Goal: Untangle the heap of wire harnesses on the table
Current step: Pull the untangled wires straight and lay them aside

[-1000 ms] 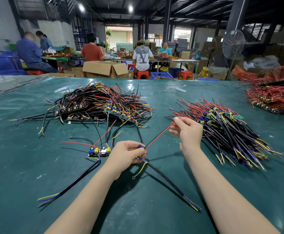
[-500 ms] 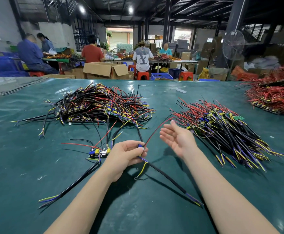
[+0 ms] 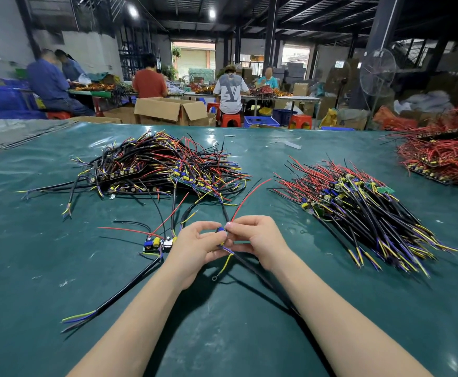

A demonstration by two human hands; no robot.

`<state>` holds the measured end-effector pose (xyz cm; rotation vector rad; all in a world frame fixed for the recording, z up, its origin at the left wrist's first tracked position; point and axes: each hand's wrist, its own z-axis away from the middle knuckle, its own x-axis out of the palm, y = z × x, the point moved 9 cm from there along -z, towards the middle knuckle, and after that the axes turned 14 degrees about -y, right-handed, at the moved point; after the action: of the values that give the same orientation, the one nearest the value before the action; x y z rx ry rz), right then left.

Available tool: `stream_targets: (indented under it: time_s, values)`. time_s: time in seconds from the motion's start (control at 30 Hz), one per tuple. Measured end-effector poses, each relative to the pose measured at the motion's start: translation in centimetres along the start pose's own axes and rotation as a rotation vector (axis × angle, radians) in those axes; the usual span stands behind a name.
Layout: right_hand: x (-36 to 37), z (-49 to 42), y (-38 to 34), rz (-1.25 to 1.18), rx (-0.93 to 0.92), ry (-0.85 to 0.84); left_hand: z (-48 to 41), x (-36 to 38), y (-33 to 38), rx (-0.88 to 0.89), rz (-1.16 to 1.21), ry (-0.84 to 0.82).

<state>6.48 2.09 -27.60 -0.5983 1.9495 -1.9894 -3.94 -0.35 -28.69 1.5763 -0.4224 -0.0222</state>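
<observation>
A tangled heap of wire harnesses (image 3: 162, 167) with black, red, yellow and purple leads lies at the left back of the green table (image 3: 249, 336). My left hand (image 3: 195, 247) and my right hand (image 3: 257, 239) meet in front of it. Both pinch one harness (image 3: 220, 233) at its small blue part. A red wire (image 3: 249, 195) rises from it, a yellow lead (image 3: 223, 265) hangs below, and its black cable (image 3: 260, 278) runs under my right forearm. A second loose harness (image 3: 155, 243) lies on the table, left of my left hand.
A sorted bundle of harnesses (image 3: 358, 210) lies to the right. A red-wire pile (image 3: 440, 159) sits at the far right edge. Behind the table are cardboard boxes (image 3: 170, 110), stools, a standing fan (image 3: 376, 74) and seated people working.
My right hand let go of the red wire, opened, then came back left and now pinches the harness beside my left hand. The red wire now stands free.
</observation>
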Motion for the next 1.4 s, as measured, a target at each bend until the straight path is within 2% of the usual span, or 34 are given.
stream_targets:
  time_s: [0.1, 0.27, 0.57, 0.8, 0.97, 1.03, 1.13, 1.23, 1.3, 1.4]
  values:
    - [-0.3, 0.0, -0.4, 0.061, -0.039, 0.088, -0.1, 0.2, -0.1, -0.02, -0.051, -0.018]
    - [-1.8, 0.3, -1.2, -0.008, -0.104, 0.218, 0.0, 0.6, -0.2, -0.062, -0.038, -0.047]
    - [-2.4, 0.1, -1.8, -0.164, -0.136, 0.236, 0.3, 0.7, 0.5, -0.116, 0.011, -0.153]
    - [-6.2, 0.7, -2.7, -0.372, -0.178, 0.389, 1.3, 1.7, 0.3, -0.25, -0.003, -0.314]
    - [-8.0, 0.9, -0.7, -0.529, -0.11, 0.533, 1.7, 1.3, 0.0, -0.297, 0.017, -0.361]
    - [-8.1, 1.0, -0.3, -0.573, -0.111, 0.551, 1.5, 1.0, 0.3, -0.258, -0.021, -0.347]
    - [-6.4, 0.8, -0.3, -0.297, 0.035, 0.431, 0.7, -0.2, 2.1, -0.07, -0.015, -0.211]
    - [-1.5, 0.1, 0.2, 0.075, 0.239, 0.024, 0.5, -1.8, 3.7, 0.081, -0.143, -0.032]
    - [1.8, 0.4, 1.1, 0.091, 0.316, -0.208, 0.7, -2.6, 4.2, 0.12, -0.318, 0.065]
    - [3.6, 0.5, 1.2, 0.151, 0.279, -0.297, 1.0, -2.7, 4.5, 0.154, -0.351, 0.13]
